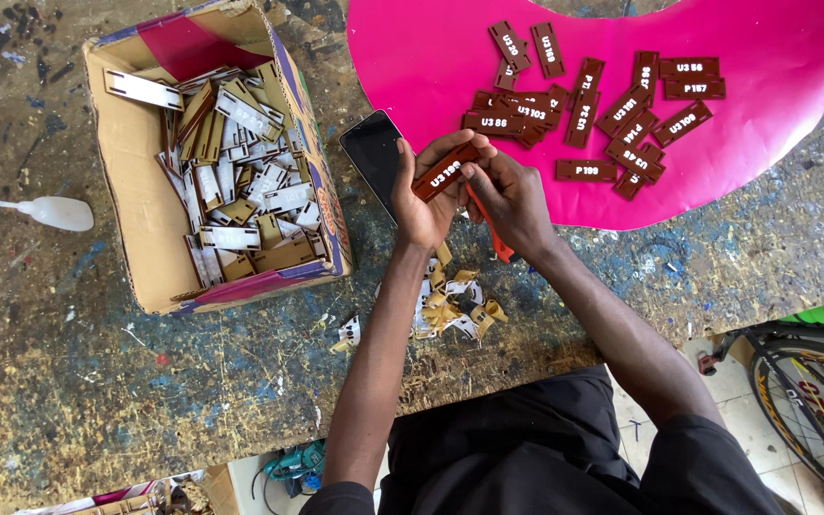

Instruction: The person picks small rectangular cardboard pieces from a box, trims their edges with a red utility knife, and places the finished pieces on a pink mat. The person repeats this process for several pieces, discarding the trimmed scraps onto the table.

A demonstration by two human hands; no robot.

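Near the centre of the frame our left hand (423, 195) closed its fingers around a small brown tag (445, 173). Our right hand (510, 195) touched the tag with its fingertips and gripped an orange tool (496, 238). Peeled scraps (452, 303) lay below the hands, a cardboard box (135, 172) at left, and a pink sheet (774, 48) at upper right.

- Open cardboard box (135, 172) at the left of the table (69, 381) — tan inside, pink and purple flaps, filled with white and tan label strips (240, 181).
- Dark brown rectangular tags (622, 105) with white marks, scattered on the pink sheet (412, 57).
- 1 brown tag (443, 173) held between both hands.
- Black phone screen (375, 153), dark, just right of the box.
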